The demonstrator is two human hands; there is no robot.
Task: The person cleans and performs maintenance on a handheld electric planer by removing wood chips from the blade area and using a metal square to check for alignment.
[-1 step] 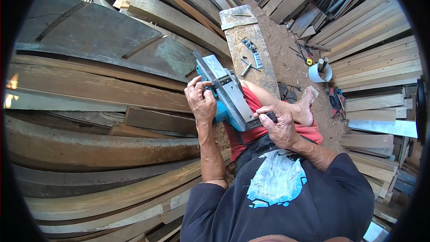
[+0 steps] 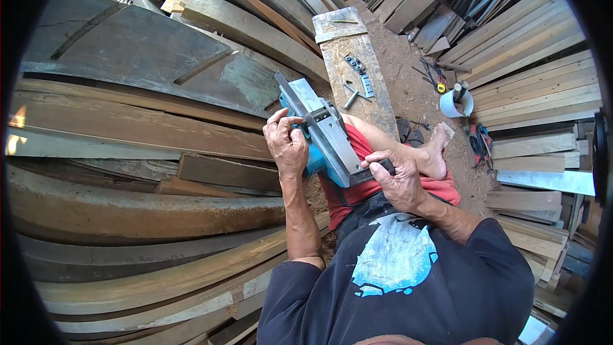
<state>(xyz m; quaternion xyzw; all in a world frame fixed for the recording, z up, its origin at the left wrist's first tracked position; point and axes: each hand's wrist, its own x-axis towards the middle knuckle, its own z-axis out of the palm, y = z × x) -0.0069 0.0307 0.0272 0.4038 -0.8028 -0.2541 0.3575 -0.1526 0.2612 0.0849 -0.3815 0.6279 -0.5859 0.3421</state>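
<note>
An electric planer (image 2: 338,144) with a teal body lies tilted over my lap, its flat metal sole turned up. My left hand (image 2: 285,143) is at its left side, fingers bent around the edge near the middle gap; the fingertips partly hide what they press on. At the planer's near end my right hand (image 2: 397,180) pinches a dark, angular piece (image 2: 383,167). Whether that piece is fixed to the planer I cannot tell. Beyond the planer, a T-handle wrench (image 2: 351,98) and a small metal holder with round knobs (image 2: 352,62) lie on a wooden plank bench (image 2: 378,58).
Stacked boards (image 2: 128,214) crowd my left, and more planks (image 2: 536,90) line the right. A white bucket (image 2: 452,110) holding tools stands on the sawdust-covered floor, near a yellow tape measure (image 2: 441,88) and red-handled tools (image 2: 479,144). My bare foot (image 2: 435,153) rests right of the bench.
</note>
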